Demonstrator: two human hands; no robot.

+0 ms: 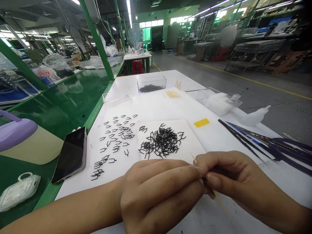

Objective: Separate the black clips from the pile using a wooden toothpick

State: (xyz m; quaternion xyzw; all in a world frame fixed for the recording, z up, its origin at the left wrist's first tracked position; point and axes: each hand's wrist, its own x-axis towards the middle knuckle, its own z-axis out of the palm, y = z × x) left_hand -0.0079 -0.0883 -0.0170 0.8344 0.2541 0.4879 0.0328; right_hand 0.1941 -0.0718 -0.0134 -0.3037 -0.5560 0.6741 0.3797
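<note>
My left hand (161, 191) and my right hand (229, 175) meet over the front of the white table, fingertips touching. My right thumb and index finger pinch a thin wooden toothpick (221, 202), which slants between both hands with its sharp tip pointing up and away. A small dark bit shows between the fingertips. What the closed left fingers hold is mostly hidden. Just beyond the hands, a pile of small black fork-shaped pieces (167, 139) lies on a white sheet (191, 136). More of these black forked pieces (118, 142) are spread in loose rows to the left.
A phone (70, 154) lies at the left edge. Scissors (280, 143) and black tweezers (240, 138) are at the right, near a yellow strip (201, 123). Farther back are a clear box (151, 85) of dark parts, toothpicks (173, 94) and a clear tray (117, 100).
</note>
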